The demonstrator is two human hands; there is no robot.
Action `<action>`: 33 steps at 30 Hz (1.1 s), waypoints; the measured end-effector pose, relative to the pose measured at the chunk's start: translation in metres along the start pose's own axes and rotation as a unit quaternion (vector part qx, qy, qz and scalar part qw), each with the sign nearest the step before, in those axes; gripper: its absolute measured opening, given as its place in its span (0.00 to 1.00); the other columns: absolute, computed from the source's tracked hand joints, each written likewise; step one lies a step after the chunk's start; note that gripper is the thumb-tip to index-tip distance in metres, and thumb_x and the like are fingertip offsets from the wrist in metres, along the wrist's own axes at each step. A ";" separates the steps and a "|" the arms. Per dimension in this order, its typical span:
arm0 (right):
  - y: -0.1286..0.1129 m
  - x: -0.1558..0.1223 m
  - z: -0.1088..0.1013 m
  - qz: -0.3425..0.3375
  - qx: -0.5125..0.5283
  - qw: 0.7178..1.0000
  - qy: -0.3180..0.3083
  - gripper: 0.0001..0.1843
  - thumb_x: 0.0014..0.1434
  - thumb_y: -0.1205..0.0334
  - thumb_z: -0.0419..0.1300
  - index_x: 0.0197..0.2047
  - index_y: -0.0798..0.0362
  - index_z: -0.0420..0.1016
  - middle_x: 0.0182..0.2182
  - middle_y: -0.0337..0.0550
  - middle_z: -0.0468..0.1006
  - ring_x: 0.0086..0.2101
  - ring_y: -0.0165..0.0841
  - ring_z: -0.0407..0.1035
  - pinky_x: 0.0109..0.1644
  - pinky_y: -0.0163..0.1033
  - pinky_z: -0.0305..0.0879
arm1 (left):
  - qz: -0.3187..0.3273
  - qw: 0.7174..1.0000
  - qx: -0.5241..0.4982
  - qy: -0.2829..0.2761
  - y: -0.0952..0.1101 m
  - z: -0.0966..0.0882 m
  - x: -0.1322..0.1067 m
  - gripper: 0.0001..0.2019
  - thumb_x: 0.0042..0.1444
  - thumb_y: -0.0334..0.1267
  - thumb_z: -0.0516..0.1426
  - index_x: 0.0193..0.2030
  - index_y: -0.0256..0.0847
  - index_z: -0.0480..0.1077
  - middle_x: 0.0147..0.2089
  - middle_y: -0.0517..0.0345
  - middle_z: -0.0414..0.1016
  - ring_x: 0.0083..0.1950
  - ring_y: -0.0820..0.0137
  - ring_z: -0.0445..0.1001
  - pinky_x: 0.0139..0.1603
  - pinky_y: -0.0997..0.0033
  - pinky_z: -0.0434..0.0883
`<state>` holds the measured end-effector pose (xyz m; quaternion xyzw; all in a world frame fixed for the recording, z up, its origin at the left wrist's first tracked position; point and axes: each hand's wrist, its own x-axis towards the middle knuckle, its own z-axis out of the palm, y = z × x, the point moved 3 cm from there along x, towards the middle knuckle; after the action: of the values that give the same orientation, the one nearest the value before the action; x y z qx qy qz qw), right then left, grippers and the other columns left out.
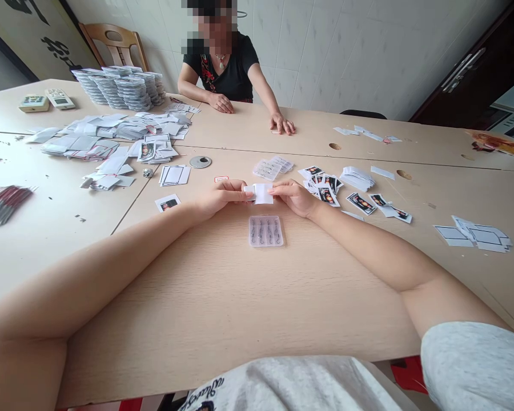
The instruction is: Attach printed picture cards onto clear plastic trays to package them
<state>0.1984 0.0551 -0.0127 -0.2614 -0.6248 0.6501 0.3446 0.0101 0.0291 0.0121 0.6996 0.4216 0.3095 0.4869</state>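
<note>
Small white paper slip (263,193), aloft, just beyond a flat, clear plastic box (266,245) of dark hooks (261,233)

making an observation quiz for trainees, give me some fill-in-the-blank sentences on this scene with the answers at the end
1. The slip held between the left hand and the right hand is ____ in colour.
2. Of those two hands, ____ touches the clear box.
3. The co-worker wears a mostly ____ top.
4. The tall stacks of packets stand toward the ____ side of the picture.

Missing words: white; neither; black; left
</note>
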 end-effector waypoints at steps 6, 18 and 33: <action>0.000 0.000 -0.001 0.001 0.004 1.000 0.008 0.15 0.48 0.58 0.65 0.18 0.56 0.67 0.20 0.37 0.61 0.28 0.28 0.56 0.36 0.35 0.51 | 0.004 1.000 0.012 -0.002 0.000 0.000 0.000 0.13 0.51 0.46 0.60 0.24 0.38 0.70 0.26 0.60 0.66 0.35 0.71 0.61 0.41 0.67 0.56; 0.004 0.002 -0.003 0.013 0.005 0.999 0.034 0.15 0.45 0.57 0.65 0.18 0.54 0.66 0.18 0.38 0.62 0.28 0.31 0.59 0.36 0.38 0.55 | -0.002 1.000 0.023 -0.017 0.005 0.002 -0.002 0.14 0.51 0.47 0.60 0.24 0.38 0.69 0.25 0.60 0.65 0.35 0.70 0.61 0.38 0.68 0.57; 0.002 0.000 -0.001 0.002 0.044 0.999 0.013 0.09 0.47 0.62 0.63 0.21 0.57 0.72 0.23 0.39 0.70 0.29 0.29 0.63 0.39 0.36 0.57 | 0.002 0.999 0.024 -0.021 0.009 0.003 -0.002 0.14 0.48 0.48 0.60 0.23 0.39 0.70 0.25 0.60 0.68 0.37 0.68 0.66 0.43 0.67 0.62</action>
<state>0.1992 0.0562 -0.0143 -0.2556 -0.5904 0.6745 0.3621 0.0147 0.0246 0.0193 0.7184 0.4172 0.2858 0.4776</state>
